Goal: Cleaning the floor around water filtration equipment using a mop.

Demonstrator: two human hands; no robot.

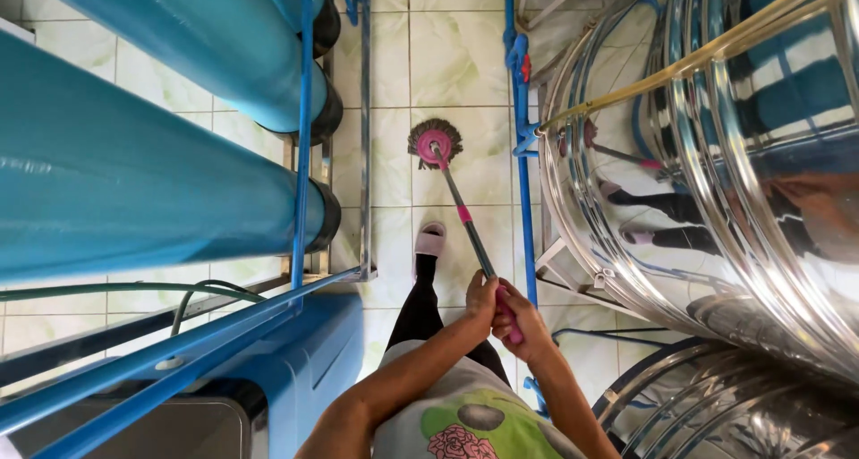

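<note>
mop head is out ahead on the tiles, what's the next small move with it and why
Probably draw the mop back toward the foot. Both the left hand and right hand grip the handle's near end, the head sits at full reach, and unmopped tile lies between.

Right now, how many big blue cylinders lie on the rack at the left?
3: one at the top, one in the middle, and a third behind the top one. More may be hidden.
</note>
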